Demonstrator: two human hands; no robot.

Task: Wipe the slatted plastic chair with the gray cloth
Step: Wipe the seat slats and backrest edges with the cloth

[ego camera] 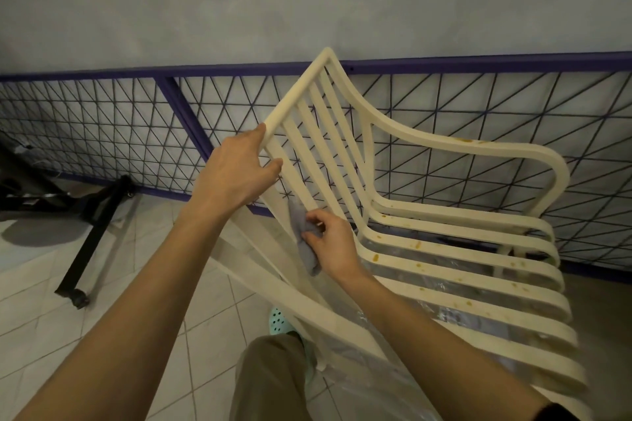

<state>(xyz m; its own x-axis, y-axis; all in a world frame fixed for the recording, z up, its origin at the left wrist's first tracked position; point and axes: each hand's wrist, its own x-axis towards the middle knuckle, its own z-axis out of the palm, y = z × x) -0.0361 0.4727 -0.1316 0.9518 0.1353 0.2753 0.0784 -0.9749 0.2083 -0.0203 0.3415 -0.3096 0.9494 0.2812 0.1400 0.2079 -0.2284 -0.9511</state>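
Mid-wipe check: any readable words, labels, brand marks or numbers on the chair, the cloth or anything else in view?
No readable text anywhere in view.
The chair: only orange-brown stains, no label or brand seen.
The gray cloth in the right hand: plain, no tag visible.
The black stand: too dark and blurred to tell.

The light is dim, even and indoor, with a cool grey cast, and no lamp shows. The chair is the brightest thing, its cream slats sharp and its stains readable. The cloth on its back is in focus, darker in its folds. Left of the chair a soft round shadow lies on the floor by a dark stand. Under the chair a plastic sheet gives pale glare. Behind the chair the rail bows from wide-angle distortion.
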